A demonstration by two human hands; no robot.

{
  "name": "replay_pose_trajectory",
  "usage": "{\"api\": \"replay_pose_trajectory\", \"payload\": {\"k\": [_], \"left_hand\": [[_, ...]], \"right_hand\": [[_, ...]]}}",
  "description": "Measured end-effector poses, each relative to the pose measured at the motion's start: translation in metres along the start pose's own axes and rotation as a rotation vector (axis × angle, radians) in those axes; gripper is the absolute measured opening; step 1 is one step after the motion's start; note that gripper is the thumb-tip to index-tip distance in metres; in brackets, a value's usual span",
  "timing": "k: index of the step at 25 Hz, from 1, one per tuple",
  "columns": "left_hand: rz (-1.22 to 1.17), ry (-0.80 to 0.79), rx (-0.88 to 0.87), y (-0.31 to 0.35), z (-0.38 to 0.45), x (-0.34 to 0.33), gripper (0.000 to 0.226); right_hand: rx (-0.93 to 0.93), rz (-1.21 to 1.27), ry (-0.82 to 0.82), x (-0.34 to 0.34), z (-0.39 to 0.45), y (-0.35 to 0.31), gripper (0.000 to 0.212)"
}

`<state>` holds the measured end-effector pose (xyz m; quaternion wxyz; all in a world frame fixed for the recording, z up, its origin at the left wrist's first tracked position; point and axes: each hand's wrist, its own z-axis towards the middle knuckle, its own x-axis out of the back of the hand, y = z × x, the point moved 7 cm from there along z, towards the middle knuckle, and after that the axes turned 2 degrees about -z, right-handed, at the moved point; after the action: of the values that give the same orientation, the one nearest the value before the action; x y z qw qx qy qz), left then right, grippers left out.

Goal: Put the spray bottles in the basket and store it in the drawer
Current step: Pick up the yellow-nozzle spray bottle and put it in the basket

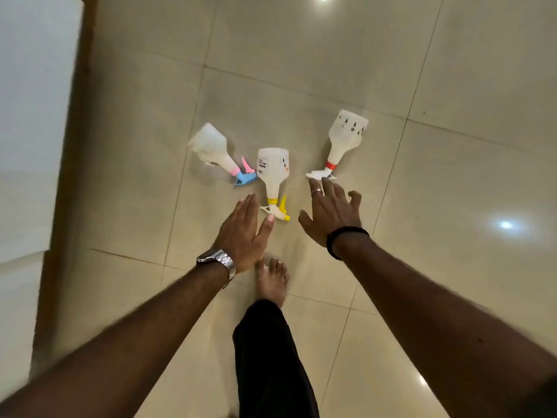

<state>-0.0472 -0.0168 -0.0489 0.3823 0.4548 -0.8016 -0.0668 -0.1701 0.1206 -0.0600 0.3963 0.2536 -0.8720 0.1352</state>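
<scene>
Presently we reach with both hands, left hand (pixel 241 229) and right hand (pixel 333 212) open and empty, toward three spray bottles (pixel 272 170) lying on the floor (pixel 452 176), positioned for collection.

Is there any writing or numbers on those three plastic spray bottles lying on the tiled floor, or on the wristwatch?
Middle white bottle with the yellow trigger: a block of dark print runs down its side, too small and blurred to read.
Right white bottle with the red collar: only dark drop-shaped marks and dots, no words that can be read.
Left translucent bottle with the pink and blue trigger: no print visible.
Silver wristwatch: dial turned away, nothing readable.
</scene>
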Motion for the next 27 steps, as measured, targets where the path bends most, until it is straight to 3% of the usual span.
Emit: {"api": "replay_pose_trajectory", "payload": {"k": [6,13,15,21,27], "left_hand": [[-0.322,0.043,0.089,-0.003,0.087,-0.014,0.064],[-0.638,-0.047,0.233,-0.021,0.138,-0.022,0.049],[-0.686,-0.027,0.263,-0.03,0.139,-0.03,0.044],[-0.538,0.066,0.274,-0.028,0.114,-0.03,0.046],[-0.709,0.103,0.257,-0.009,0.077,0.015,0.032]], "right_hand": [[-0.06,0.253,-0.104,-0.055,0.065,-0.006,0.077],[-0.124,0.972,-0.233,-0.07,0.117,-0.038,0.068],[-0.158,0.991,-0.266,-0.075,0.116,-0.041,0.064],[-0.243,0.952,-0.272,-0.08,0.091,-0.019,0.054],[-0.23,1.137,-0.309,-0.048,0.032,-0.003,0.048]]}}
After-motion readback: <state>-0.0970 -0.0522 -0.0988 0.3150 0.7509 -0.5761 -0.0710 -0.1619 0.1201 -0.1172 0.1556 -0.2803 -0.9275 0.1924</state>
